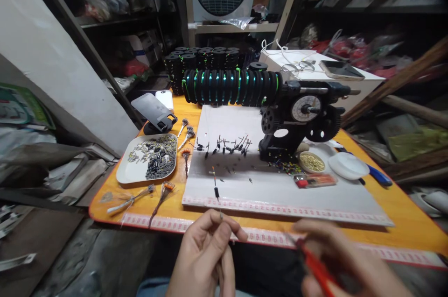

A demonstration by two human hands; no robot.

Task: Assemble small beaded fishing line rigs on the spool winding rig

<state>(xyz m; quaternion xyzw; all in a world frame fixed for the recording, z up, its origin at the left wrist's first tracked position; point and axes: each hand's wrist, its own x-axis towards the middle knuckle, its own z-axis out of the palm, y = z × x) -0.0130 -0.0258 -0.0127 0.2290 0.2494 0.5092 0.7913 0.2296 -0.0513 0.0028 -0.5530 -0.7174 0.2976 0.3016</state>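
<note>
My left hand (210, 252) is closed in a pinch above the table's front edge. Between its fingers is the end of a thin line (220, 208), with a tiny greyish piece at the fingertips. Just beyond them, the line carries a small black cylinder (216, 192) and a slim piece with a red and yellow tip (214, 173). To the right, my right hand (336, 255) is wrapped round a red-handled hand tool (320, 271) with a narrow tip pointing left. Motion blurs this hand, so the tool's exact kind is unclear.
Behind the grey board (238, 185) stands a black winding machine (297, 115) with a row of black spools (231, 87). A white tray (121, 173) of small parts lies left. A bowl of gold beads (312, 162) and a red cutter knife (315, 180) lie right.
</note>
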